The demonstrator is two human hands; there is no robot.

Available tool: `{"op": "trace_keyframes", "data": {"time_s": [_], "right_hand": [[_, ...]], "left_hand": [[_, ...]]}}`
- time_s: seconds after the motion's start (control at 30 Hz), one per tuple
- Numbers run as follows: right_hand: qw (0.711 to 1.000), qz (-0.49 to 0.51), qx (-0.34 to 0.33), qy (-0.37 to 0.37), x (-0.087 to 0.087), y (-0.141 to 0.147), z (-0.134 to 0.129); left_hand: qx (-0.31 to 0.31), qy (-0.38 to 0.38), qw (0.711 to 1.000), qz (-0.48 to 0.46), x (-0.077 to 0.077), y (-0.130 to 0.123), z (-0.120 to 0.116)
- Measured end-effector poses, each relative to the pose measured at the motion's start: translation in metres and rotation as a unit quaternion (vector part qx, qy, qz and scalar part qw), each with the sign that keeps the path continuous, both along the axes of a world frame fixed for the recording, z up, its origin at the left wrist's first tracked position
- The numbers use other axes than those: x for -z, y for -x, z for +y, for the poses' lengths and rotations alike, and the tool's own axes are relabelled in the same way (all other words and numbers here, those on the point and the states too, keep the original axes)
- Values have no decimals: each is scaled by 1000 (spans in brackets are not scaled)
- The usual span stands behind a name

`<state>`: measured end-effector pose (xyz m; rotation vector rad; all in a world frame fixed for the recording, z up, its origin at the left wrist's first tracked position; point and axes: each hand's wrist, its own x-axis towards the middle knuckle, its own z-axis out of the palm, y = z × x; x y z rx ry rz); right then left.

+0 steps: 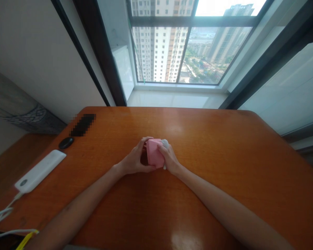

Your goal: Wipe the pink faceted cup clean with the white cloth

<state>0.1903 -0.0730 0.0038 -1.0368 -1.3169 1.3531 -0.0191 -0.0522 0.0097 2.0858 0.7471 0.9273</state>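
Observation:
A small pink box [154,152] is held between my two hands over the middle of the wooden table. My left hand [134,158] curves around its left side, fingers at the far edge and thumb at the near edge. A bunched pale grey-white piece, like a cloth or tissue [165,142], is in my right hand [170,159], pressed against the box's right side. The right thumb lies across the pink face. Most of the cloth and the box's far side are hidden by the fingers.
On the left of the table [224,156] lie a white power strip-like bar [41,170] with white cables [2,218], a black oval object [66,142] and a pixelated dark item [82,125]. A window [182,52] stands behind the far edge.

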Motion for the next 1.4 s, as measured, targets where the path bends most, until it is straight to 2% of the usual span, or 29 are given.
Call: {"op": "trace_keyframes", "data": {"time_s": [0.1, 0.23, 0.4, 0.57, 0.73, 0.8, 0.87, 1.0, 1.07, 1.13, 1.23, 1.3, 1.4], "right_hand": [[1000, 2, 0, -8, -1, 0, 0], [1000, 2, 7, -9, -5, 1, 1], [1000, 5, -8, -15, -8, 1, 0], [999, 10, -5, -31, -7, 1, 1], [999, -4, -6, -44, -6, 0, 2], [999, 1, -5, -50, -6, 1, 2], [999, 8, -4, -48, -5, 1, 2], [1000, -9, -12, -27, -6, 1, 1], [999, -21, -15, -24, -8, 1, -1], [999, -28, -16, -29, -10, 1, -2], [999, -32, -22, -39, -11, 1, -3], [999, -29, -24, -36, -11, 1, -2], [999, -20, -30, -32, -12, 1, -1]], "left_hand": [[6, 42, 999, -9, 3, 0, 1], [21, 16, 999, -18, 6, 5, 3], [23, -129, 991, 21, 10, 7, 2], [-38, -234, 964, 121, 13, 4, 1], [-50, -336, 934, 112, 11, 5, 3], [-46, -323, 939, 106, 9, 3, 2], [-52, -274, 956, 97, 8, 0, 1], [-72, -113, 991, 27, 8, -6, 0], [-65, -31, 997, -3, 9, -8, 0], [-51, 9, 999, -11, 10, -7, 0], [-34, -20, 999, 3, 13, -2, 2], [-19, -91, 995, 36, 16, 4, 6], [-17, -216, 971, 98, 19, 12, 11]]}}
